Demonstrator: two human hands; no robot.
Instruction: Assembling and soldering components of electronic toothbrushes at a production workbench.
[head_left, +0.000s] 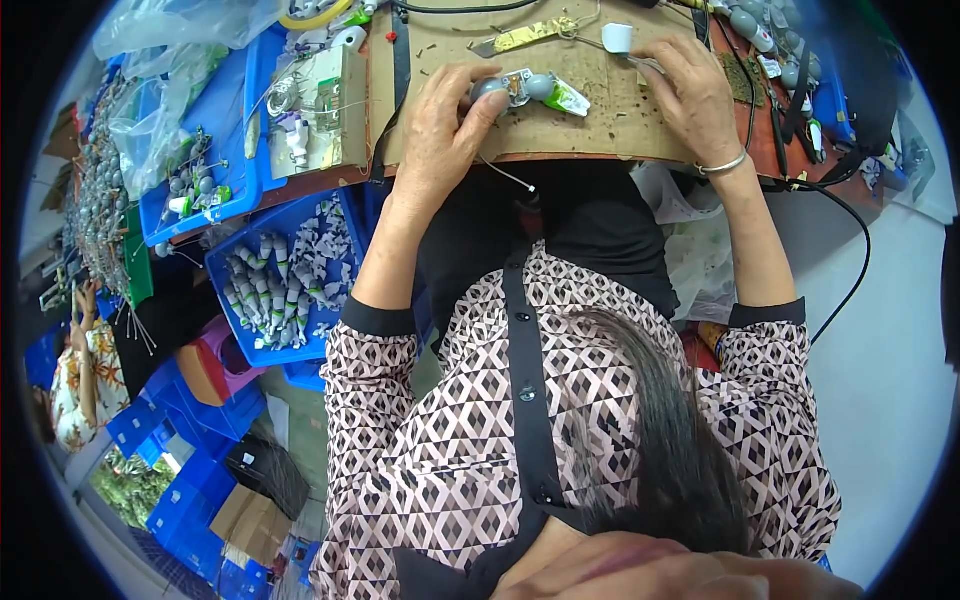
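Item: small grey bulb-shaped part (522,88) with a metal clip section in its middle and a green-and-white tag at its right end, lying on the cardboard sheet (600,120) at 12 o'clock of the view.
Left hand (440,120): closed on the grey rounded left end of the part, thumb and fingertips pinching it against the cardboard.
Right hand (695,95): fingers curled down at 1 o'clock, pressed to the cardboard beside a small white cap (617,38); whether it grips anything I cannot tell. A silver bangle (722,166) sits on the wrist.
Handling, judged: light and rigid at the rounded ends; the metal middle and the thin wire (508,176) trailing off toward 6 o'clock look easily bent or pulled. Smooth rounded shell may slip under a loose pinch.
Where to hold, judged: by the grey ends, clear of clip, tag and wire.
Edges: the near edge of the bench (340,180) runs just below both hands; the wire hangs over it.
Open room: bare cardboard between the hands; a black cable (850,240) loops at 3 o'clock.
Crowding: blue trays (225,200) of like parts at 9 to 10 o'clock, more grey parts (765,40) at 1 o'clock.
Nearby: another person's hand (85,300) at far 9 o'clock.
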